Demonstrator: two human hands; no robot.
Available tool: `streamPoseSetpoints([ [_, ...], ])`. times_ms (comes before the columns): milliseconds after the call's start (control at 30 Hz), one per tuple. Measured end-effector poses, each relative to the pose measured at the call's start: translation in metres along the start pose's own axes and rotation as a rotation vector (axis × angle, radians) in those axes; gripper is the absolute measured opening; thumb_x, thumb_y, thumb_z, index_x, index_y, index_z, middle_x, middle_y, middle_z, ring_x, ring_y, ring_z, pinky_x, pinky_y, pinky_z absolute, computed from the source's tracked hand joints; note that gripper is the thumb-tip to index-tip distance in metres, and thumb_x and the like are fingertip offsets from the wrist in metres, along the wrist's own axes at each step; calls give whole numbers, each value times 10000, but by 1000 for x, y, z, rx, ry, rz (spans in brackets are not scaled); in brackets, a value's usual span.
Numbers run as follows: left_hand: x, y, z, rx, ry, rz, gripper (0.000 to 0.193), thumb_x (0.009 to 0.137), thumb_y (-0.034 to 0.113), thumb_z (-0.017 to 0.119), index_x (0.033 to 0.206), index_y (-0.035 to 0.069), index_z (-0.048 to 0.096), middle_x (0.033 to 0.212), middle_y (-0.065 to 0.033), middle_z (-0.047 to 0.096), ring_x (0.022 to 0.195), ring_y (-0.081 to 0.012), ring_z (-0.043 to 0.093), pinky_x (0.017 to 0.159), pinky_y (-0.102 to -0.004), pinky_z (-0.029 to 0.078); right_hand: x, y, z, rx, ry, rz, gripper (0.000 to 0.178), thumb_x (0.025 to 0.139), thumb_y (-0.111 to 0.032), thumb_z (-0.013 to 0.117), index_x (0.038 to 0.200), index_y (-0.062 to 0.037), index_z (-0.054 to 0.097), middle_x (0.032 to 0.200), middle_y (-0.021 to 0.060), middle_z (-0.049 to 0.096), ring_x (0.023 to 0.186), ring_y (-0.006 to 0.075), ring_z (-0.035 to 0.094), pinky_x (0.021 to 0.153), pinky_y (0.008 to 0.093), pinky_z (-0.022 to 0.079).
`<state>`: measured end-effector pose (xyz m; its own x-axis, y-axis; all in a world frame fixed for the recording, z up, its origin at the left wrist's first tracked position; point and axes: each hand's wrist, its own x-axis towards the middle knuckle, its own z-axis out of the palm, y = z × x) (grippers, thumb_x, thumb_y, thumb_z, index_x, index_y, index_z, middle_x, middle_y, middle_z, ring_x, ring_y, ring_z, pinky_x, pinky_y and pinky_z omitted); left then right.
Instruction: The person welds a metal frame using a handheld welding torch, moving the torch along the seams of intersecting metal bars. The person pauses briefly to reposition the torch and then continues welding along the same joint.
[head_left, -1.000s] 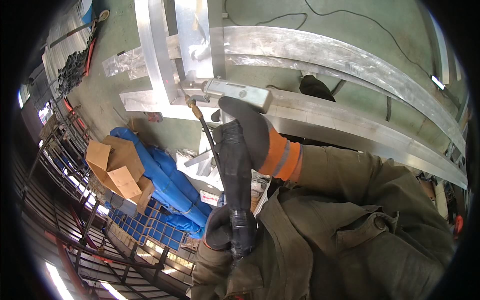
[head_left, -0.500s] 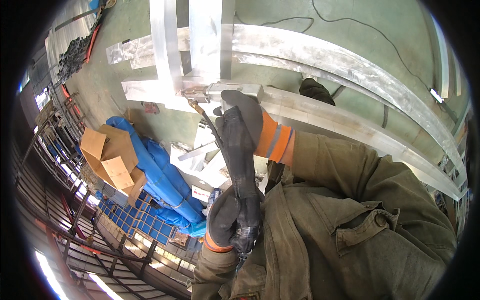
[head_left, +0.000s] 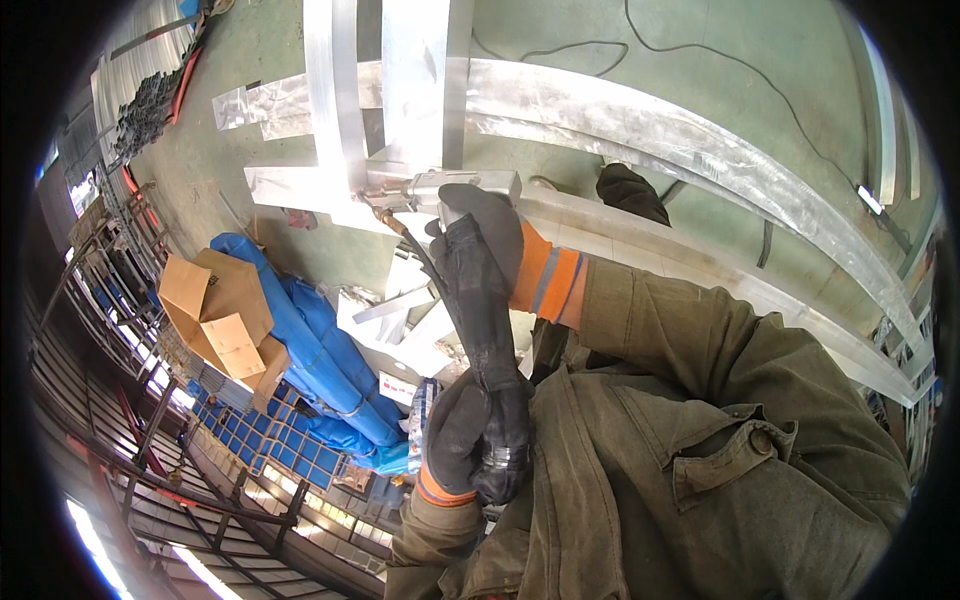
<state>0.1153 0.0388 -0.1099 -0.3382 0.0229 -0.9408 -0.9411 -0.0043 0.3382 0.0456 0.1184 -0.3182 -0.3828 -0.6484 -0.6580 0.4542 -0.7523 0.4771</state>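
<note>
Open cardboard box (head_left: 222, 315) well left of both hands, contents unclear; left hand (head_left: 462, 440) closed around rear of black torch (head_left: 480, 330); right hand (head_left: 485, 235) clasping its front, nozzle touching aluminium frame (head_left: 420, 130) just above

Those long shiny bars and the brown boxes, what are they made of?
The long bars look like bare metal, perhaps aluminium: pale silver, with a brushed sheen and bright glare. The brown boxes look like plain cardboard: dull tan, with folded flaps. The right hand wears a black glove, likely rubber-coated cloth with an orange knit cuff.
</note>
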Motion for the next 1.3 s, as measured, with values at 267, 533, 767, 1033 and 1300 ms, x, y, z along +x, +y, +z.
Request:
streamPoseSetpoints([
  [267, 2, -3, 0, -51, 11, 11, 495, 1034, 399, 497, 1153, -51, 663, 985, -90, 699, 858, -151, 645, 799, -284, 502, 2, 0, -2, -44, -59, -41, 367, 903, -364, 715, 1041, -55, 571, 851, 107, 631, 702, 247, 656, 646, 433, 579],
  [533, 4, -2, -1, -105, -15, -7, 500, 1013, 414, 521, 1146, -47, 665, 968, -88, 696, 841, -151, 644, 778, -284, 503, 4, -2, 1, -49, -40, -64, 348, 904, -357, 713, 994, -49, 576, 819, 113, 624, 672, 246, 652, 611, 437, 576],
  [767, 5, -1, 2, -91, 27, -17, 522, 995, 432, 526, 1149, -48, 664, 946, -80, 686, 832, -150, 636, 776, -282, 492, 7, -4, -1, -44, -73, -45, 342, 904, -385, 706, 965, -73, 580, 738, 82, 602, 624, 215, 626, 579, 387, 554],
  [1033, 6, 6, 3, -64, -7, 3, 529, 996, 439, 529, 1147, -50, 662, 958, -83, 687, 839, -147, 636, 780, -284, 493, 12, -2, -9, -88, -112, -74, 255, 1034, -300, 589, 1115, -58, 571, 945, 100, 603, 831, 210, 638, 717, 362, 568],
  [1300, 4, 4, 2, -33, 43, -14, 555, 988, 457, 522, 1146, -57, 661, 957, -90, 689, 846, -157, 642, 782, -287, 498, 16, -8, -8, -55, -59, 51, 239, 1036, -281, 575, 1116, -56, 555, 965, 104, 598, 820, 210, 639, 701, 356, 564],
])
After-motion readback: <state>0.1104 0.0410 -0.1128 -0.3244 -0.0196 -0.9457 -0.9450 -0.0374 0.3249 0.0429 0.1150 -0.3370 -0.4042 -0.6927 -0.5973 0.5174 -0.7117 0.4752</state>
